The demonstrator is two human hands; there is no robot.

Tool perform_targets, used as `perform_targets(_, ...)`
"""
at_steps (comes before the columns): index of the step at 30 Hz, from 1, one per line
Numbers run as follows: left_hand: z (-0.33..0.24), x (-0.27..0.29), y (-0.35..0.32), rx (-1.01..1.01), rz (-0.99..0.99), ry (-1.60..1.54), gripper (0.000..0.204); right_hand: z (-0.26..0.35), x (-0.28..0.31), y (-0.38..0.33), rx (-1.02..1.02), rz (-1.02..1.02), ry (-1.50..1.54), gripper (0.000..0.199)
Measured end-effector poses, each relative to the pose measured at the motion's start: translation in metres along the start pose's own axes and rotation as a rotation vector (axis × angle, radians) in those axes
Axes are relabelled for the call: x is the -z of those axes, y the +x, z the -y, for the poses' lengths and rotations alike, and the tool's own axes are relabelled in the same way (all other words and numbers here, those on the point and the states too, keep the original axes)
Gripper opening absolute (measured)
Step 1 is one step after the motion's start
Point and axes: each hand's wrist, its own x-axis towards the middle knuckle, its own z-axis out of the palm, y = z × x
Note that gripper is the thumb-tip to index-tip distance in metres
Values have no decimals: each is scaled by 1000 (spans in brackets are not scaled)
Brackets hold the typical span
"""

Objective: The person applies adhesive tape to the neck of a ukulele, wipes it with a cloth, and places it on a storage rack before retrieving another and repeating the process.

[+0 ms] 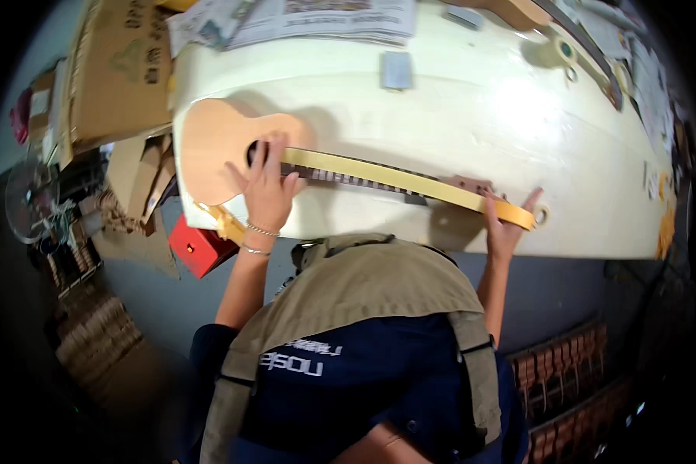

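Note:
A small pale wooden ukulele (pixel 216 151) lies on the white table, its body at the left and its neck pointing right. Above the fretboard (pixel 340 177) runs a long strip of yellow masking tape (pixel 379 173), covering part of its width; frets show along the near edge. My left hand (pixel 267 193) rests by the sound hole, fingers spread, close to the tape's left end. At the headstock (pixel 472 185), my right hand (pixel 504 230) grips the tape's right end, index finger stretched out. Whether a roll sits in that hand is hard to make out.
A tape roll (pixel 542 215) lies beside my right hand. Farther back are a grey block (pixel 396 71), newspapers (pixel 340 22), another tape roll (pixel 558 54) and another wooden instrument (pixel 510 11). Cardboard boxes (pixel 120 69) stand left; a red box (pixel 199 247) sits below the table edge.

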Motion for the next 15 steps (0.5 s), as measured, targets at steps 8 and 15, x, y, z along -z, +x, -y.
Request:
perform_targets(8, -6, -16, -19, -55, 60, 182, 67, 9, -15, 2, 21, -123, -64, 99)
perform_targets(15, -23, -23, -19, -92, 69, 9, 75, -1, -26, -1, 87, -195, -1, 90)
